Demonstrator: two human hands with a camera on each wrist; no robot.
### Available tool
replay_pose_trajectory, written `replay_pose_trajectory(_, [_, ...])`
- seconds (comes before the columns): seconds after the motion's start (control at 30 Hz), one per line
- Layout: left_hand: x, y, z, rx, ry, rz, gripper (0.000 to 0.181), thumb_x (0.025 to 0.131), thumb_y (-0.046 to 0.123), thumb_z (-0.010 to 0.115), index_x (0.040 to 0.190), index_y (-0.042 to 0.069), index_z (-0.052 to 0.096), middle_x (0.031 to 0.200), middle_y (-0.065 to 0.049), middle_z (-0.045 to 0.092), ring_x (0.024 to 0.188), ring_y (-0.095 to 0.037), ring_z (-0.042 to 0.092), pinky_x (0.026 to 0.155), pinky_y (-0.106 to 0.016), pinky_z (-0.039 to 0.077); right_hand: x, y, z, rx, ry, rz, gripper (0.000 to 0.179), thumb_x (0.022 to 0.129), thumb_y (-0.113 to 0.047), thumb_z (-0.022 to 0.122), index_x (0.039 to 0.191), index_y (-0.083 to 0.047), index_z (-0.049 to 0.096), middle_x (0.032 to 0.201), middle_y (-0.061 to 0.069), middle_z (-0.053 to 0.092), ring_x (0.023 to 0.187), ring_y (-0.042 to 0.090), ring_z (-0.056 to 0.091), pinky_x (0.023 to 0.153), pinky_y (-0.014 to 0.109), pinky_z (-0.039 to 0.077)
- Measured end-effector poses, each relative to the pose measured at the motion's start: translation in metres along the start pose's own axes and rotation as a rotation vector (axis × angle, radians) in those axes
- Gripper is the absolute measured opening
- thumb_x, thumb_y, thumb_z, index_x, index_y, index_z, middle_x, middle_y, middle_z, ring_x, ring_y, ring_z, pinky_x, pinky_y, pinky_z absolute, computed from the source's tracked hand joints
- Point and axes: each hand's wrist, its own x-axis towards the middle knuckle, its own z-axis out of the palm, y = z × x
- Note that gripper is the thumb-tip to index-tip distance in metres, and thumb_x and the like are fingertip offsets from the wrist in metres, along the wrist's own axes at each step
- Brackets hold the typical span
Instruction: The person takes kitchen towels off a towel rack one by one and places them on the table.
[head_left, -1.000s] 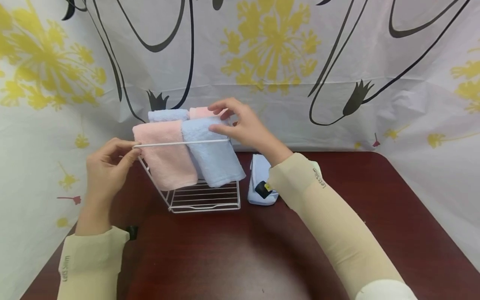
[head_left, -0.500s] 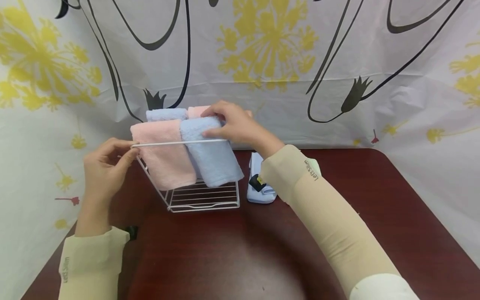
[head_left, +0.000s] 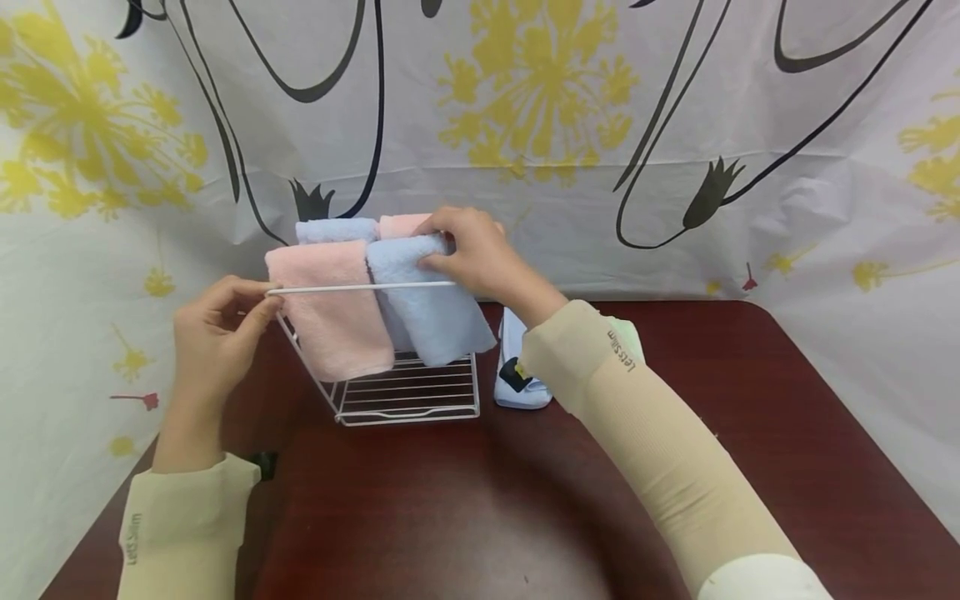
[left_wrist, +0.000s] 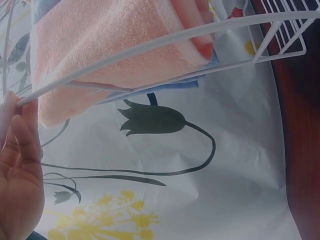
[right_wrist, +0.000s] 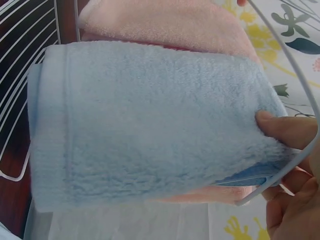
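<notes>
Blue towel point(head_left: 435, 321): sat in wire rack point(head_left: 330, 289) beside pink towel point(head_left: 341, 337), its top pinched by right hand point(head_left: 476, 254); left hand point(head_left: 217, 333) pinched the rack. Judged risk: hard tugging on snagged cloth seemed liable to tip it.

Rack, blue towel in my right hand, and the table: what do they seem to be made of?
Rack: probably metal wire with a white coating, since its bars are thin, even and smooth. Blue towel: soft cloth, likely cotton terry, judging by the fluffy pile and flatter band. Table: reddish-brown, with a soft sheen; wood or wood-look laminate, I can't tell which.
</notes>
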Motion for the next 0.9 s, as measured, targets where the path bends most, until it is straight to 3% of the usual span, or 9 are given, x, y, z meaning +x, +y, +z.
replay_pose_trajectory(0.2, [0.0, -0.001, -0.002, 0.015, 0.002, 0.0, 0.011, 0.082, -0.016, 0.069, 0.093, -0.016, 0.068, 0.083, 0.022, 0.066, 0.067, 0.004, 0.055, 0.062, -0.005, 0.046, -0.003, 0.001, 0.004, 0.051, 0.081, -0.095, 0.025, 0.09, -0.012, 0.074, 0.114, -0.007, 0.072, 0.112, 0.007, 0.069, 0.095, 0.02, 0.059, 0.085, 0.032, 0.048])
replay_pose_trajectory(0.5, [-0.001, 0.001, -0.002, 0.028, 0.006, 0.005, 0.011, 0.084, -0.011, 0.07, 0.095, -0.013, 0.07, 0.085, 0.022, 0.067, 0.067, 0.002, 0.057, 0.062, -0.007, 0.048, -0.005, 0.006, 0.013, 0.255, 0.259, -0.207, 0.024, 0.087, -0.004, 0.074, 0.11, -0.002, 0.073, 0.108, 0.011, 0.069, 0.095, 0.019, 0.059, 0.08, 0.025, 0.045])
replay_pose_trajectory(0.9, [-0.002, -0.003, -0.002, 0.001, 0.025, -0.015, 0.011, 0.085, -0.01, 0.07, 0.095, -0.014, 0.069, 0.085, 0.017, 0.068, 0.069, 0.001, 0.057, 0.063, -0.006, 0.048, -0.008, 0.011, 0.016, 0.363, 0.374, -0.295, 0.021, 0.086, -0.002, 0.075, 0.107, -0.003, 0.075, 0.106, 0.01, 0.069, 0.086, 0.015, 0.058, 0.069, 0.024, 0.043])
